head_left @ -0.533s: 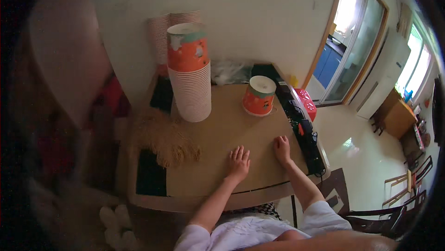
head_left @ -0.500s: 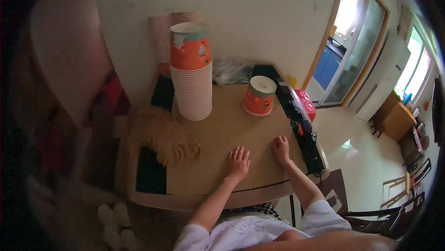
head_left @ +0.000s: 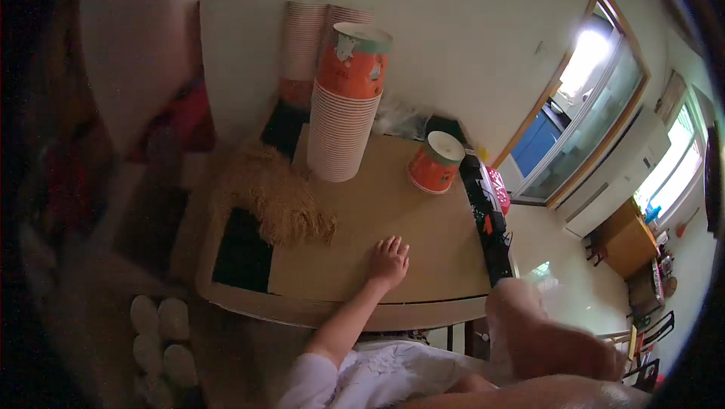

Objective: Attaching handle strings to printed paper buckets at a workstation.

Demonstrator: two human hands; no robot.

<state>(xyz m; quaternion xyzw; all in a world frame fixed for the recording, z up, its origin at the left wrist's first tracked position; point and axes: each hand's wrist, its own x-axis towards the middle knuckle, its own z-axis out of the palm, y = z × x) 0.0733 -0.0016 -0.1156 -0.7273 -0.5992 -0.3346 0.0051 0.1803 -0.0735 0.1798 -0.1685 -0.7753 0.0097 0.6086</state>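
Note:
My left hand (head_left: 389, 260) lies palm down on the tan table board (head_left: 423, 235), its fingers stretched out and nothing in it. My right hand (head_left: 517, 302) is raised at the table's right front edge, smeared by motion; its fingers cannot be made out. Beyond my left hand a single orange paper tub (head_left: 436, 166) with a green band stands upside down at the back right. Left of it rises a tall stack of nested, upturned paper tubs (head_left: 343, 133), an orange one on top. A heap of brown, stringy, fringed material (head_left: 291, 209) lies left of my left hand.
More stacked tubs (head_left: 304, 43) lean by the wall. Clear plastic wrapping (head_left: 400, 120) sits behind the board. Black cords and a power strip (head_left: 495, 224) run along the right edge, near a red stool (head_left: 497, 188). Several pale slippers (head_left: 174, 318) lie on the floor at left.
My right hand has left the board and come up and back toward me. The view has tilted and shifted; my left hand stays on the board.

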